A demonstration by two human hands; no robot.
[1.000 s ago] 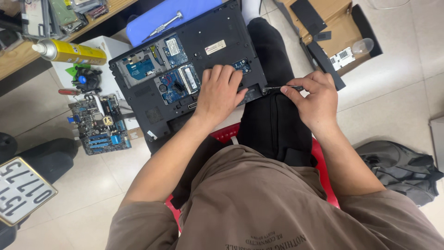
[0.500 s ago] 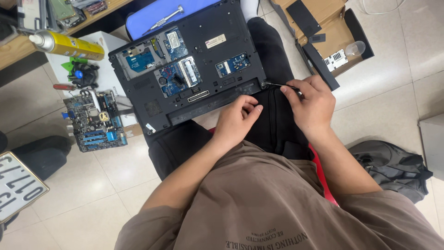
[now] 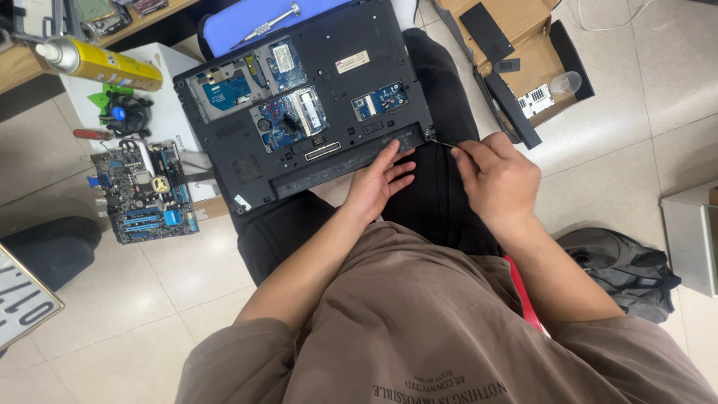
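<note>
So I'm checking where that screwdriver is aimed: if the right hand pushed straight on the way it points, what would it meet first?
The right hand points its thin screwdriver up and left; the tip looks already at the near right corner of the upturned laptop, so it would likely meet that corner first, though depth is unclear.

The person wears a loose taupe-brown T-shirt [image 3: 419, 322] with short sleeves that end above the elbows, leaving both forearms bare. A line of dark printed lettering runs across the chest, just below the shirt's middle folds. Below the shirt's hem are black trousers [image 3: 441, 194]. The 2 hands, left hand [image 3: 378, 183] and right hand [image 3: 497, 179], are bare, with no rings or watch showing.
</note>
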